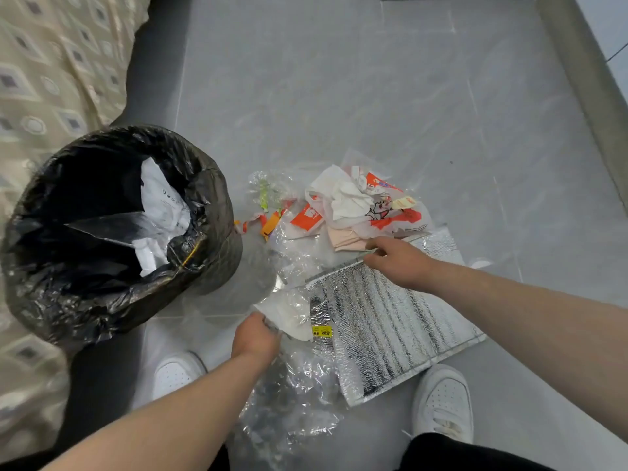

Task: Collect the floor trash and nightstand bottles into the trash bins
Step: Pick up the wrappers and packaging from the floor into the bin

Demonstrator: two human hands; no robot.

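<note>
one bin (217,232) (black-lined), two shoes (178,372) (441,399), two hands (255,338) (399,263)

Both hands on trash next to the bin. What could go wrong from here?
1. The left hand has only a bunched grip on the clear plastic; the loose part below could slip free before the bin.
2. The right hand pinches just the foil bag edge; lifting may scatter the wrapper pile against it.

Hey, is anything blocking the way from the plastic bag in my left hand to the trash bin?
Nothing visible does. The left hand grips the clear plastic bag just right of the trash bin, and the bin's mouth is open with room left.
</note>
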